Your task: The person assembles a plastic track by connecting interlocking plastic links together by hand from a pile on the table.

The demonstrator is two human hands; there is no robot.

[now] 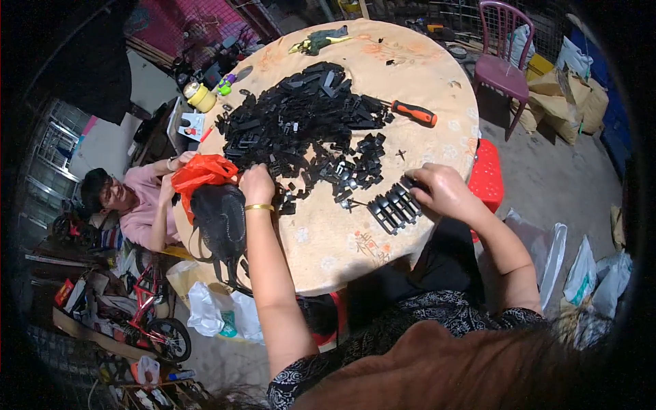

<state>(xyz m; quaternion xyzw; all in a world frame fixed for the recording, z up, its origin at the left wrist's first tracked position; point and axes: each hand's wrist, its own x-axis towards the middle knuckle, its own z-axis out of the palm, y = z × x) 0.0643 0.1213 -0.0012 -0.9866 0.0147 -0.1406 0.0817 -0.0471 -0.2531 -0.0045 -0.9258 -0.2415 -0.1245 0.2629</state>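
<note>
My left hand point(257, 184) is closed at the near left edge of a large heap of black plastic parts point(294, 109). Its fingertips are hidden, so what they hold cannot be made out. My right hand point(443, 191) grips the right end of a short row of black plastic parts point(394, 209) with silvery strips between them, lying near the table's front edge. Smaller black and silver pieces point(348, 167) lie scattered between my hands. A black mesh bag point(220, 222) and a red plastic bag point(203, 172) are just left of my left hand.
A screwdriver with an orange and black handle point(414, 113) lies right of the heap on the round cloth-covered table point(430, 68). A yellow jar point(199, 97) stands at the left rim. Another person point(147, 198) sits at left, hands by the red bag. A red stool point(486, 174) stands at right.
</note>
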